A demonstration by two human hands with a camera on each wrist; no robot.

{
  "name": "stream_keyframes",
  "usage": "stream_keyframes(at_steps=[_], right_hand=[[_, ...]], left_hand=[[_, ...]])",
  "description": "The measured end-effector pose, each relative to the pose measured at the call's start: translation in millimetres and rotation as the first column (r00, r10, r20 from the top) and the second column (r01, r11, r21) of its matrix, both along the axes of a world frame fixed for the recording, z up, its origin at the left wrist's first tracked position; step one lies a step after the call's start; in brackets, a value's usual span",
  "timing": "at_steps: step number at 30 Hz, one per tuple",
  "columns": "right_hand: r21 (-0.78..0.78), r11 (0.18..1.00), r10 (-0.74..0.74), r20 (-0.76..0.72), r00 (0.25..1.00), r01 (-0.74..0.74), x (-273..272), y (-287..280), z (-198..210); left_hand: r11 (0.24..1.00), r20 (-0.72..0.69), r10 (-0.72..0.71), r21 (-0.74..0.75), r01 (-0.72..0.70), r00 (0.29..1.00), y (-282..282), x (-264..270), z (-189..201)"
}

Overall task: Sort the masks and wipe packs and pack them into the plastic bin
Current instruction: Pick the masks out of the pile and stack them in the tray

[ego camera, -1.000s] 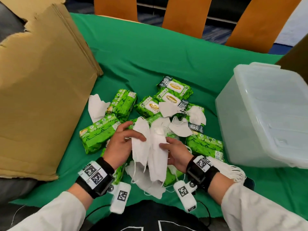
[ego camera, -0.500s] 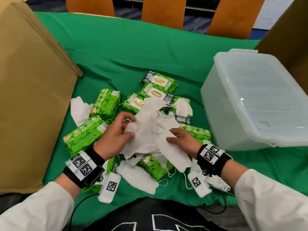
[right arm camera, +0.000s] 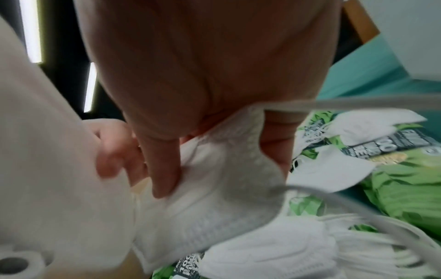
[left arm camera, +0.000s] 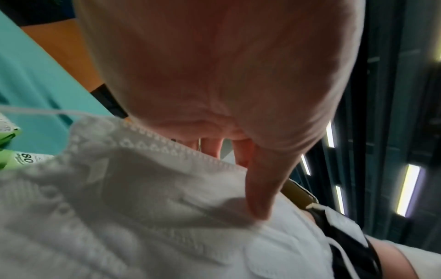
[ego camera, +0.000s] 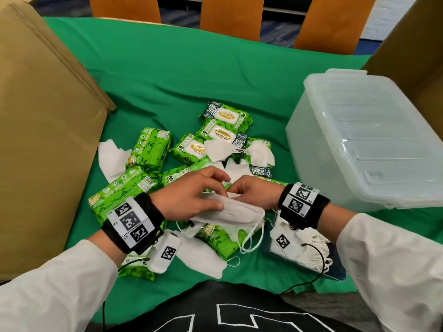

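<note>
Left hand: the left hand [ego camera: 191, 195] grips a stack of folded white masks [ego camera: 230, 213], thumb pressed on its near face, fingers curled over the top edge.
Right hand: the right hand [ego camera: 254, 195] pinches the same stack from its other end; thumb and fingers are curled round the fabric in the right wrist view [right arm camera: 210, 169].
Held masks: lifted just above the pile of wipe packs [ego camera: 225, 130], ear loops hanging down toward the person.
Loose masks: several white masks [ego camera: 112, 156] lie among and beside the pile on the green cloth [ego camera: 191, 75].
Bin: the clear plastic bin [ego camera: 364, 140] stands to the right of the pile, lid closed.
Cardboard: a large cardboard sheet [ego camera: 43, 140] leans to the left of the pile.
Bundle: a bundle of masks [ego camera: 314, 245] sits under the right wrist.
</note>
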State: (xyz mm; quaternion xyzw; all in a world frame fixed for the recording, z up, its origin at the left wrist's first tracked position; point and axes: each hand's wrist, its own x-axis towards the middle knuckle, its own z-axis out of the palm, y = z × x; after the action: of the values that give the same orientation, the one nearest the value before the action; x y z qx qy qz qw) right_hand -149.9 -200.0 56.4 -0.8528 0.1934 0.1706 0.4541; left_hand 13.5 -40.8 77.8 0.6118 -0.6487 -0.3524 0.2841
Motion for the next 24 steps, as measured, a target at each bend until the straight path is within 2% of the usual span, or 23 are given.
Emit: stream_keyframes(at_steps=[2,4,6,8,9,11,13,16,24], right_hand=[[0.064,0.998,0.021,0.056,0.998,-0.025,-0.8,2.9,3.2],[0.158,0.987,-0.004,0.048,0.999,-0.004,-3.4,5.8,1.0],[0.233,0.963,-0.136,-0.012,0.991,0.135,-8.4,8.9,-3.9],[0.357,0.86,-0.35,-0.107,0.931,0.364,-16.5,7.3,-9.0],[0.423,0.8,-0.408,-0.134,0.903,0.425,-21.9,6.3,-9.9],[0.496,0.764,-0.406,-0.129,0.905,0.414,-33.2,3.4,-12.0],[0.464,0.797,-0.391,-0.092,0.916,0.387,-42.1,3.3,-16.7],[0.404,0.776,-0.479,-0.122,0.869,0.484,-46.6,9.4,-26.0],[0.312,0.776,-0.557,-0.068,0.828,0.548,-41.2,25.7,-34.0]], left_hand=[[0.999,0.079,-0.038,0.039,0.035,0.996,-0.6,-5.1,-8.2],[0.999,0.106,-0.014,0.032,0.011,0.994,1.0,-10.2,-17.4],[0.999,0.114,0.043,-0.007,-0.042,0.993,4.2,-10.4,-25.6],[0.991,0.118,0.129,-0.036,-0.125,0.985,9.8,-5.7,-33.0],[0.984,0.105,0.179,-0.027,-0.177,0.978,13.0,-2.4,-36.0],[0.963,0.074,0.268,0.008,-0.269,0.961,20.6,3.8,-42.4],[0.952,0.06,0.304,0.026,-0.306,0.951,27.4,8.9,-48.6],[0.954,0.026,0.297,0.021,-0.298,0.955,33.4,12.8,-57.3],[0.94,0.025,0.333,0.066,-0.334,0.942,42.0,7.4,-69.5]])
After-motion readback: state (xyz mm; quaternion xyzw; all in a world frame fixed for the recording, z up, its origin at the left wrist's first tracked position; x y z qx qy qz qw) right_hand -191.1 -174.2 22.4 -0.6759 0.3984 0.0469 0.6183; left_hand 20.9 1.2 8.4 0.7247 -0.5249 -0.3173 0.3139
